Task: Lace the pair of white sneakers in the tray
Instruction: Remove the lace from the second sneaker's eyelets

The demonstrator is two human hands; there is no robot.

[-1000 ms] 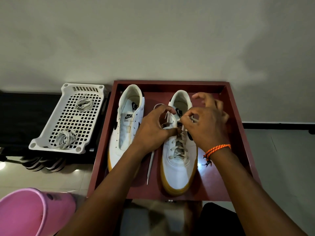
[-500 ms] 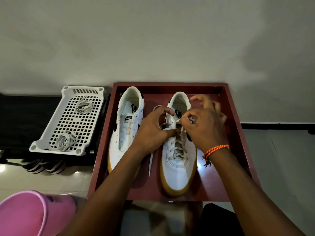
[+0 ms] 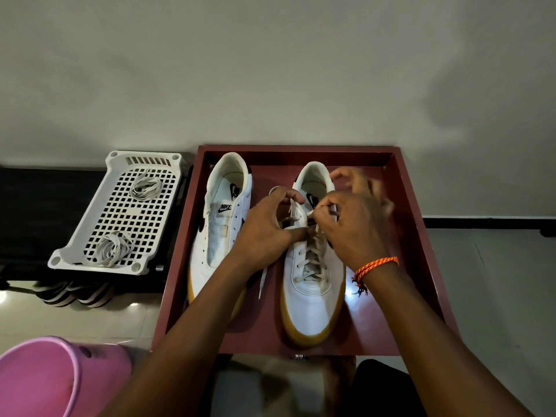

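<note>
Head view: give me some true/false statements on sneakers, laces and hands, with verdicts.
1. Both hands work at the right sneaker. True: left hand and right hand meet at its upper eyelets.
2. The left sneaker is fully laced. False: no lace shows in it.
3. Two lace bundles lie in the white basket. True.
4. The sneakers sit in the white basket. False: they sit in the dark red tray.
5. The left wrist wears the orange bracelet. False: the right wrist does.

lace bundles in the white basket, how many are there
2. One lace bundle lies near the far end of the white basket; the other bundle lies near its near end. None seems hidden, since the basket floor shows fully.
</note>
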